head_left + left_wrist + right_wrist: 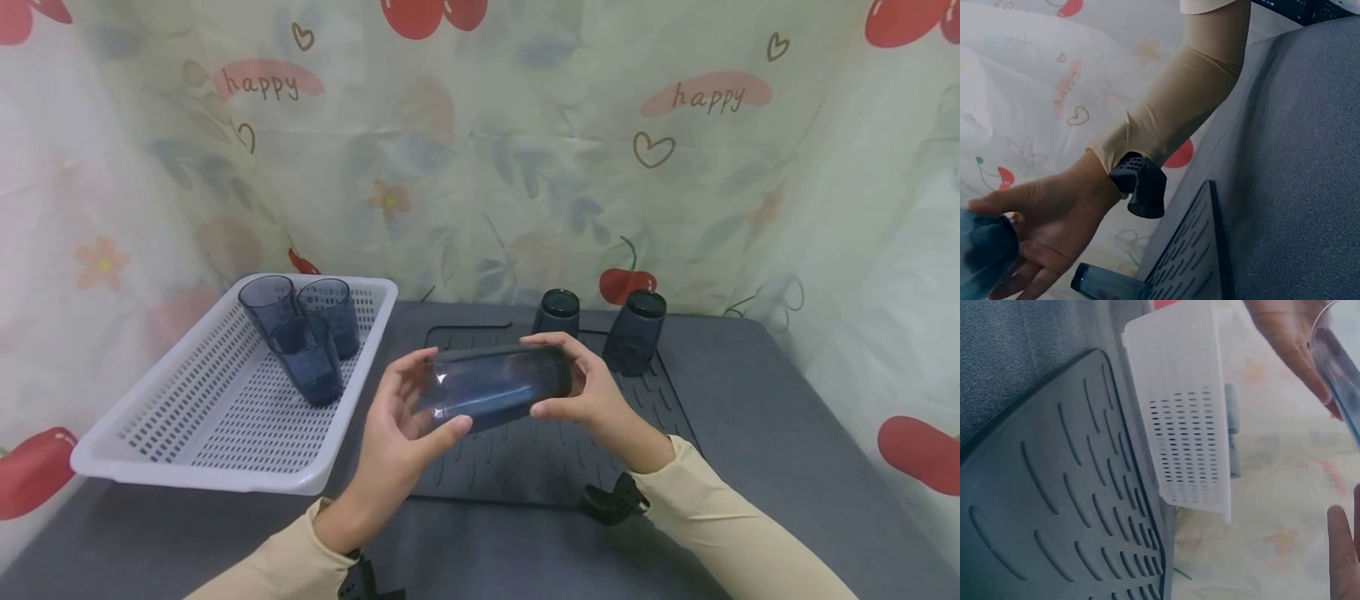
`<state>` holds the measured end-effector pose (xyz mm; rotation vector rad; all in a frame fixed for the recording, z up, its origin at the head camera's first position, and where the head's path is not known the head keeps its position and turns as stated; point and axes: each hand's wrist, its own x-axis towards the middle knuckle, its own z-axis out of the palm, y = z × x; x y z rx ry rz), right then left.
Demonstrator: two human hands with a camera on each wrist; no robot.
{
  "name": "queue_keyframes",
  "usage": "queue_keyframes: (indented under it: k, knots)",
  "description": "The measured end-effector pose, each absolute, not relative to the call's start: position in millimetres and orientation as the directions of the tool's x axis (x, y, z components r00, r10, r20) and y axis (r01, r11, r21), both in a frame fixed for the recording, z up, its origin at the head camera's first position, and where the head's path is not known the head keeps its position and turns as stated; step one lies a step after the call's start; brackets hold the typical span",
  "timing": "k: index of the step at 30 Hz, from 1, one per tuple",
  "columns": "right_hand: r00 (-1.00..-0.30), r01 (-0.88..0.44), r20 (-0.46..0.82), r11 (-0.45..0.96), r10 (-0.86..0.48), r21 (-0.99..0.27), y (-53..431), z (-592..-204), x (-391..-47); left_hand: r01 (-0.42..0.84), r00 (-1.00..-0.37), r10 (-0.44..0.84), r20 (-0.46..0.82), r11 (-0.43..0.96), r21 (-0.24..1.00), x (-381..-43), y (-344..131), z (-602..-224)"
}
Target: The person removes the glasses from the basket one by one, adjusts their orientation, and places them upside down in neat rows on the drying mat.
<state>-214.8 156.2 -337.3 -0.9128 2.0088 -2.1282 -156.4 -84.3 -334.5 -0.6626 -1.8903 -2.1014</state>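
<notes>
Two hands on one blue glass [498, 387], held sideways above the ridged mat [517, 471]: left hand [397, 429] fingers curled round one end, right hand [592, 392] gripping the other; smooth walls could slip if either grip slackens.

from here the right hand [602, 404] and the held glass [495, 387] hide the bottom of one upturned glass [558, 312] and part of the ridged mat [517, 475]. the head view's lower edge cuts both sleeves [738, 529]; the left wrist's view crops the held glass.
</notes>
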Motion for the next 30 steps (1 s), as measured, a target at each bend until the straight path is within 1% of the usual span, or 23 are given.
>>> queue_keyframes:
  k: [5,10,16,22,30]
  knots:
    - [-0.824,-0.361,0.403,-0.18,-0.399,-0.915,156,-335,-215,0.423,-0.886,0.162,0.434,-0.096,0.901,-156,-86,-337]
    - [-0.833,-0.324,0.4,-0.25,-0.382,-0.913,156,-333,-215,0.41,-0.885,0.217,0.412,-0.056,0.91,-157,-86,-339]
    - [-0.832,-0.288,0.405,-0.33,-0.379,-0.899,154,-330,-215,0.407,-0.884,0.263,0.385,0.032,0.913,-159,-82,-343]
    - [-0.835,-0.28,0.4,-0.333,-0.378,-0.9,152,-329,-212,0.406,-0.883,0.287,0.37,0.075,0.911,-160,-83,-345]
    - [-0.818,-0.335,0.445,-0.327,-0.365,-0.884,151,-330,-210,0.354,-0.898,0.335,0.286,0.161,0.921,-163,-88,-349]
